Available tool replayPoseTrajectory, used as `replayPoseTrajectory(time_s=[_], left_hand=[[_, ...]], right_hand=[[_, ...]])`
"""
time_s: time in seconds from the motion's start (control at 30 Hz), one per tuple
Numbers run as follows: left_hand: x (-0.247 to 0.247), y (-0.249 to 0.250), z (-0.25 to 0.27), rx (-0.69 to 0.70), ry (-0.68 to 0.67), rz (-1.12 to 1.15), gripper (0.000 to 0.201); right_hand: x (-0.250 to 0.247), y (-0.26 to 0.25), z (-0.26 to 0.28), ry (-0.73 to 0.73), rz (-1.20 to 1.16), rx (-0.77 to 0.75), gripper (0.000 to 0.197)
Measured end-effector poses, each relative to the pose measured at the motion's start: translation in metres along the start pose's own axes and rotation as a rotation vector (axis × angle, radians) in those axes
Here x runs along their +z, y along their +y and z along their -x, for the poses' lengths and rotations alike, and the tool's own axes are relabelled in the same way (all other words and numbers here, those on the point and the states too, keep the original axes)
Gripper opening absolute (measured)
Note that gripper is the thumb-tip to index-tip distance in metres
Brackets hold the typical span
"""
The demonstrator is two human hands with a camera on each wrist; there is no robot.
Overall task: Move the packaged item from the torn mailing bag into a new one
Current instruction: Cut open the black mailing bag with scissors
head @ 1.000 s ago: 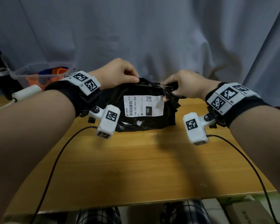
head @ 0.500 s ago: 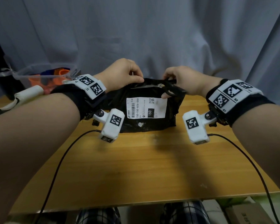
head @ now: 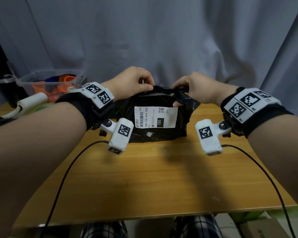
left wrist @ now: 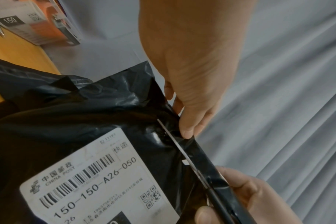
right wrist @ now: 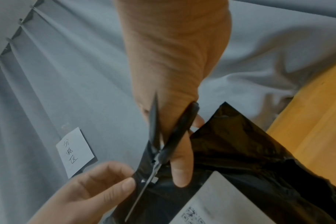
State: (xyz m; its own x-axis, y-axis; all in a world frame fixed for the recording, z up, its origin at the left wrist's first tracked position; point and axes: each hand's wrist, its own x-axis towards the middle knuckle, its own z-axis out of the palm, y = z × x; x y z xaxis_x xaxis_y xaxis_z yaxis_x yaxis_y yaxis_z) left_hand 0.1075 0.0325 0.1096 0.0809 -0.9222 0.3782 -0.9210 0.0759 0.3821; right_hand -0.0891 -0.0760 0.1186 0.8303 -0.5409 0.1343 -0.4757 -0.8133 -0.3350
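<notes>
A black mailing bag (head: 155, 133) with a white shipping label (head: 156, 117) stands tilted up on the wooden table (head: 144, 177). My left hand (head: 147, 85) pinches the bag's top edge at its left end, thumb in front (left wrist: 188, 131). My right hand (head: 182, 93) grips black-handled scissors (right wrist: 173, 141) at the right end. The thin blade (left wrist: 175, 142) lies along the top strip of the bag (left wrist: 201, 151), running toward my left thumb. What is inside the bag is hidden.
A clear plastic bin (head: 50, 83) with orange and blue things stands at the back left, beside a white roll (head: 31, 102) and a tall black object (head: 0, 74). A labelled box (left wrist: 34, 22) sits there too. Grey curtain (head: 162, 40) hangs behind, with a paper note (right wrist: 75, 151) on it. Wrist cables (head: 67, 169) trail over the table.
Both hands have lifted the bag's top edge so it stands more upright. The right hand with the scissors has moved left along the top edge, closer to the left hand.
</notes>
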Motion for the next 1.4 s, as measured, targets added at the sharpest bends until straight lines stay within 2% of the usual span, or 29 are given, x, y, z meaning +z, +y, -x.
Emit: replayPoseTrajectory(time_s=[0.17,0.23,0.4,0.6,0.63,0.7,0.8,0.87,1.2,1.4], left_hand=[[-0.004,0.013,0.001,0.056,-0.162,-0.079,0.024],[-0.004,0.017,-0.001,0.097,-0.185,-0.131,0.024],[-0.001,0.014,-0.002,0.114,-0.157,-0.096,0.016],[-0.007,0.011,0.001,-0.061,-0.165,-0.005,0.028],[-0.007,0.010,0.001,-0.055,-0.165,-0.046,0.028],[-0.006,0.007,0.002,-0.043,-0.160,-0.076,0.015],[-0.010,0.002,0.003,-0.079,-0.147,-0.043,0.022],[-0.013,0.000,0.002,-0.098,-0.132,-0.104,0.024],[-0.015,0.001,-0.002,-0.103,-0.123,-0.085,0.013],[-0.013,0.008,-0.002,-0.043,-0.122,-0.026,0.013]], right_hand=[[0.006,-0.003,0.000,0.026,0.039,-0.011,0.056],[0.007,-0.003,0.000,0.029,0.042,-0.012,0.055],[0.009,-0.002,0.002,0.043,0.063,-0.025,0.055],[0.010,0.000,0.002,0.048,0.055,-0.024,0.056],[0.010,-0.001,0.002,0.047,0.061,-0.025,0.056],[0.009,-0.001,0.001,0.039,0.068,-0.023,0.055],[0.009,-0.002,0.001,0.024,0.056,-0.019,0.053],[0.009,-0.001,0.000,0.024,0.051,-0.014,0.053],[0.002,-0.005,-0.004,-0.044,0.104,-0.024,0.049],[0.004,-0.002,-0.007,-0.182,0.065,0.035,0.073]])
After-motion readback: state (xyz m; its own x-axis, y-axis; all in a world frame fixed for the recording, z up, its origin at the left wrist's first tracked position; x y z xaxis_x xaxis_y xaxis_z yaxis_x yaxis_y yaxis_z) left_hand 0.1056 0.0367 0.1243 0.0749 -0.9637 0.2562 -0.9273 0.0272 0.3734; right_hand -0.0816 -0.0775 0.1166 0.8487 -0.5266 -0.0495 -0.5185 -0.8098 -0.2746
